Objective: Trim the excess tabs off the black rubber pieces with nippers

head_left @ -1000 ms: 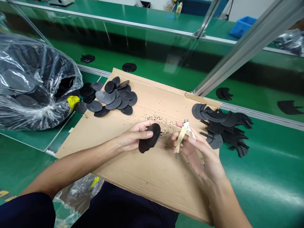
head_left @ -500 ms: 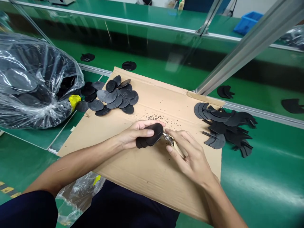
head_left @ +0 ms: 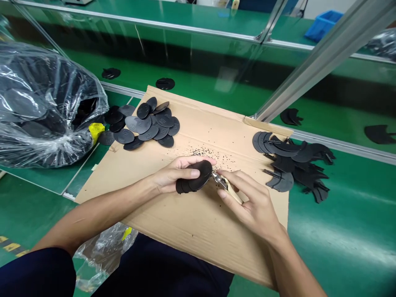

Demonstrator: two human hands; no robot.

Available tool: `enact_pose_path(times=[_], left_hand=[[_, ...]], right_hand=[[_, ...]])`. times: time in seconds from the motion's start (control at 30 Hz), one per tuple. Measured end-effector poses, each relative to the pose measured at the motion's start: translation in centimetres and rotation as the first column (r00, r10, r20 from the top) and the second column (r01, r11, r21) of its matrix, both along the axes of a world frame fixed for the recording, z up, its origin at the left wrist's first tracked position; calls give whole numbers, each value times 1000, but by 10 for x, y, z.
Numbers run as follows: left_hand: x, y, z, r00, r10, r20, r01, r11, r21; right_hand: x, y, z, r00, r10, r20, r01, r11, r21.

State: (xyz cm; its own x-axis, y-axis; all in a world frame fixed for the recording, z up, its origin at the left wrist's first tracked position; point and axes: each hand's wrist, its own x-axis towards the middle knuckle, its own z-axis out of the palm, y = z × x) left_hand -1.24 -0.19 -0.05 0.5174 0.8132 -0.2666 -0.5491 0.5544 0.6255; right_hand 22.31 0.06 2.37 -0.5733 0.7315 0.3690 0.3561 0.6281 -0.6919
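Observation:
My left hand is closed around a small fanned stack of black oval discs, thumb on the top one. In my right hand is a pair of cutting pliers with cream handles, fingers wrapped round the grips. The metal jaws meet the right edge of the top disc; whether they are closed on it I cannot tell. Under and beyond my hands lies a cardboard sheet, sprinkled with tiny black trimmings. A loose heap of black oval discs rests on its far left part.
Fanned stacks of black pieces cover the right edge of the cardboard and the green bench. A clear plastic bag of black discs stands at left. A slanted metal post rises at the right; a blue bin sits behind.
The pliers' handles have spread slightly apart in my right hand. My left hand and the discs stay almost in place.

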Motion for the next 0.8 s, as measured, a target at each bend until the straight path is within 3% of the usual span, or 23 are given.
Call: enact_pose_path(times=[0.3,0.53,0.67,0.8], left_hand=[[0,0,-1,1000,-17,11,17,999,27],[3,-1,-4,999,-47,7,47,999,11],[0,2,-6,1000,-18,-21,20,998,60],[-5,4,-2,991,-20,-132,39,989,145]], right_hand=[[0,0,3,999,30,19,-29,999,-44],[1,0,-2,1000,23,15,-23,1000,-4],[3,2,-2,993,-62,104,49,991,128],[4,4,-4,928,-237,288,117,918,379]])
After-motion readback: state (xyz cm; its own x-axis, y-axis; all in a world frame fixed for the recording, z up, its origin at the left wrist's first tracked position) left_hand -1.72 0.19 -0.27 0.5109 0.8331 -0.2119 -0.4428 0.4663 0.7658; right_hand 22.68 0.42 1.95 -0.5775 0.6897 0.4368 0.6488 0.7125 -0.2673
